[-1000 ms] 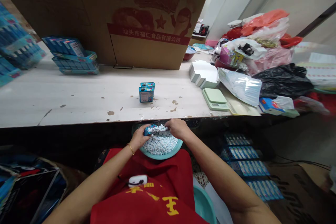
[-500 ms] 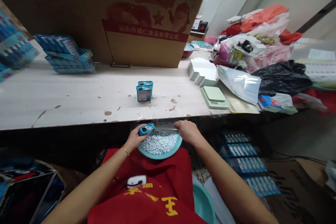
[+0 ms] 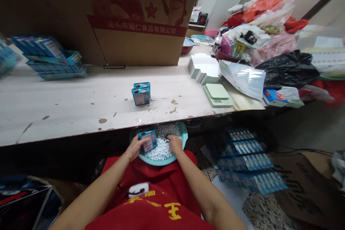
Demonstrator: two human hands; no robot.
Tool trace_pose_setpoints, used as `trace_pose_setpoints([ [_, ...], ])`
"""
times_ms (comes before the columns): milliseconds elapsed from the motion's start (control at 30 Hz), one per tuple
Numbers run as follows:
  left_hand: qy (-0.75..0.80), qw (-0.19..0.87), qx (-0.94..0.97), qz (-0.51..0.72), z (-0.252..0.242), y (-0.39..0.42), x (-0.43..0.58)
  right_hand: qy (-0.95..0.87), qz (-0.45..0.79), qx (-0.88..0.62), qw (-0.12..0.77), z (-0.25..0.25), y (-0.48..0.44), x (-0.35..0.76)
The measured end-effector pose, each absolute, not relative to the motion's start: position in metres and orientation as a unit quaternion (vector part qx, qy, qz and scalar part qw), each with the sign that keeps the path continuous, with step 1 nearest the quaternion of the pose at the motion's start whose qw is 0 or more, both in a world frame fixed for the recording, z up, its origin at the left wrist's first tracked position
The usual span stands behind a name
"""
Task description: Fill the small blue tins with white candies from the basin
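My left hand (image 3: 134, 147) grips a small blue box (image 3: 148, 141) with a printed label, holding it tilted over the left side of a turquoise bowl (image 3: 185, 133). White and pale blue candy-like pellets (image 3: 161, 150) fill the bowl, which rests at my lap below the table edge. Down among the pellets on the right, my right hand (image 3: 175, 144) is closed around a slim shiny tool (image 3: 167, 139); most of it is hidden by the hand and the pellets. Two similar blue boxes (image 3: 141, 95) stand one behind the other on the table.
A large cardboard carton (image 3: 140, 46) stands at the back of the white table (image 3: 88, 111). Stacked trays of blue boxes (image 3: 56, 63) sit at left. To the right are a green scale (image 3: 217, 95), white cards (image 3: 205, 67) and plastic bags (image 3: 269, 32). More filled trays (image 3: 250, 158) are low at right.
My right hand has moved down and left into the pellets with the shiny tool. My left hand has turned the blue box so its labelled face shows. The view has shifted slightly.
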State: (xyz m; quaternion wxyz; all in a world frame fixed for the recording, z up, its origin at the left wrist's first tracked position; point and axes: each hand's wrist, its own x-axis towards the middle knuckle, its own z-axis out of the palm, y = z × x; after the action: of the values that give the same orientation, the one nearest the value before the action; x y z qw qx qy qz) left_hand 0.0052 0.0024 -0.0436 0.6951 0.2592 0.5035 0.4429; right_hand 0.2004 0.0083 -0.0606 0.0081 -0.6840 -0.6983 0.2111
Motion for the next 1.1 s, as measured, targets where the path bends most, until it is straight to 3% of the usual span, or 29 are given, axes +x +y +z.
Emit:
trace_pose_setpoints([
  [267,0.533,0.602,0.376,0.459,-0.024,-0.012,-0.035,-0.685,0.284,-0.665,0.092,-0.059,0.017,0.224],
  [500,0.541,0.524,0.492,0.436,-0.015,-0.008,-0.028,-0.7,0.315,-0.61,0.197,-0.007,0.018,0.236],
  [900,0.55,0.45,0.592,0.379,-0.027,0.002,-0.014,-0.824,0.116,-0.548,-0.089,0.089,0.024,0.193],
  [1100,0.552,0.43,0.607,0.378,-0.035,0.001,-0.011,-0.833,0.068,-0.533,-0.134,0.113,0.022,0.174],
])
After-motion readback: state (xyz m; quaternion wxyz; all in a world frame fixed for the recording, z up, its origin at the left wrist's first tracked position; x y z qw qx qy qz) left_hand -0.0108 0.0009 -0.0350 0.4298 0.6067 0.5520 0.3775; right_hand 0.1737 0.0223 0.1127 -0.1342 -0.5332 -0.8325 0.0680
